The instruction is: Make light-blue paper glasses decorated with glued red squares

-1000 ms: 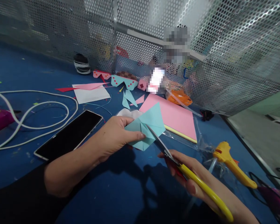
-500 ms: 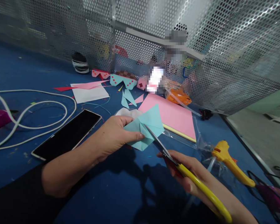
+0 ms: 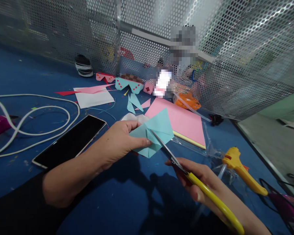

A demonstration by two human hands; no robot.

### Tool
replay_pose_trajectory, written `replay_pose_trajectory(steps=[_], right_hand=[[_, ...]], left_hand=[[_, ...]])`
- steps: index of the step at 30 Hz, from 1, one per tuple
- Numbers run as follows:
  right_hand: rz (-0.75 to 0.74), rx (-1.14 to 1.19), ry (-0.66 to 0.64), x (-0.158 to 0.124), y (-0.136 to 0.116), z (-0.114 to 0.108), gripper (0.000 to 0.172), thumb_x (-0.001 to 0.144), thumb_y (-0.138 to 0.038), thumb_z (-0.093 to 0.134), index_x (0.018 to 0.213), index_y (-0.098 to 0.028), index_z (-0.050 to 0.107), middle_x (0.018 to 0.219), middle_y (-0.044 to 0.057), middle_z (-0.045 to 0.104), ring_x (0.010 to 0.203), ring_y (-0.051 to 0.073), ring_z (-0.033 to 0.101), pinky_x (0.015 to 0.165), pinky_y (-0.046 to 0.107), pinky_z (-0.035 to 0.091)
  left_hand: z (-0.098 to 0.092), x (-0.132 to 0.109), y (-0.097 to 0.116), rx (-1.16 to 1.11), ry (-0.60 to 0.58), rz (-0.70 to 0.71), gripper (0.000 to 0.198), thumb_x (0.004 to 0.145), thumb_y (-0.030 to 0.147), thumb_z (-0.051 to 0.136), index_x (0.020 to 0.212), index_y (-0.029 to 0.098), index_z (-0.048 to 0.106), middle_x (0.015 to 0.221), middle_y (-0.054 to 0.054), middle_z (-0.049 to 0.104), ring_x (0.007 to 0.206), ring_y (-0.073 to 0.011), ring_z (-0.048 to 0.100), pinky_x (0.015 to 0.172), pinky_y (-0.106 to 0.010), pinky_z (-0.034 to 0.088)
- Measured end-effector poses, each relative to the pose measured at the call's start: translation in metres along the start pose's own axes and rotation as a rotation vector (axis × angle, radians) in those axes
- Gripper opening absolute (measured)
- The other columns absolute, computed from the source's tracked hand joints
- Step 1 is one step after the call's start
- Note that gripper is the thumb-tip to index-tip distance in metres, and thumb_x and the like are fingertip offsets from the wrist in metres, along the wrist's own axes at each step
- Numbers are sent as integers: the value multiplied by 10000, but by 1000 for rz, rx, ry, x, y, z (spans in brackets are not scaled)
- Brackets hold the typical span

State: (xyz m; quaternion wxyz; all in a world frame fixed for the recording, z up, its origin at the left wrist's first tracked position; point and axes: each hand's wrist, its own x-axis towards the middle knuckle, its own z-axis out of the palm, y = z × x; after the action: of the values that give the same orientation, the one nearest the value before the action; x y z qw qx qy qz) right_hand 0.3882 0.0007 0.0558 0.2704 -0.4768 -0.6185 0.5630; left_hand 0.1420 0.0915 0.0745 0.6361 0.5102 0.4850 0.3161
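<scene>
A creased piece of light blue paper [image 3: 161, 122] is pinched between the thumb and fingers of my left hand [image 3: 121, 138], in the middle of the view. My right hand [image 3: 198, 178] grips a pair of scissors [image 3: 210, 195] with yellow handles. The scissor blades point up and to the left, and their tips lie at the paper's middle, close to my left thumb. One blade seems to lie over the paper; where the other runs is hidden. Both hands are above the blue tabletop [image 3: 117, 202].
A black-screened phone [image 3: 71, 140] lies left, beside a looped white cable [image 3: 39, 94]. Pink paper sheets [image 3: 186, 120] lie behind my hands. A yellow glue gun [image 3: 245, 173] rests right. Folded paper pieces [image 3: 129, 85] stand near the perforated metal wall [image 3: 149, 42].
The upper right part of the blue paper has shifted slightly to the right. My hands and the scissors stay almost where they were.
</scene>
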Motion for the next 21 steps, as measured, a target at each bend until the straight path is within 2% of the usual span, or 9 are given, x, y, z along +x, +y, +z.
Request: replay_pose_trajectory(steps=[6, 12, 17, 21], right_hand=[[-6, -41, 20, 4, -4, 1, 682, 746, -752, 658, 1227, -269, 686, 759, -18, 505, 656, 129, 339, 578, 249, 329], [22, -70, 39, 0, 8, -1, 708, 742, -741, 672, 1294, -297, 654, 915, 21, 605, 762, 170, 430, 650, 275, 376], [11, -82, 40, 1, 8, -1, 695, 751, -748, 656, 1277, -295, 672, 893, 24, 613, 753, 171, 436, 655, 279, 401], [1, -80, 48, 3, 7, -2, 683, 752, -741, 660, 1247, -271, 692, 822, 14, 595, 676, 144, 403, 631, 273, 410]], left_hand=[[1, -1, 1, -40, -12, -8, 353, 629, 271, 829, 967, 195, 757, 809, -37, 776, 713, -212, 717, 657, -306, 564], [1, -2, 2, -39, -11, -11, 339, 626, 288, 838, 939, 192, 747, 775, -31, 762, 691, -208, 703, 641, -304, 558], [1, -1, 1, -54, -14, -5, 341, 642, 283, 830, 963, 198, 752, 793, -29, 769, 698, -200, 704, 651, -301, 560], [1, -1, 1, -91, -13, -11, 352, 639, 331, 824, 962, 200, 770, 805, -33, 782, 706, -203, 707, 671, -309, 566]])
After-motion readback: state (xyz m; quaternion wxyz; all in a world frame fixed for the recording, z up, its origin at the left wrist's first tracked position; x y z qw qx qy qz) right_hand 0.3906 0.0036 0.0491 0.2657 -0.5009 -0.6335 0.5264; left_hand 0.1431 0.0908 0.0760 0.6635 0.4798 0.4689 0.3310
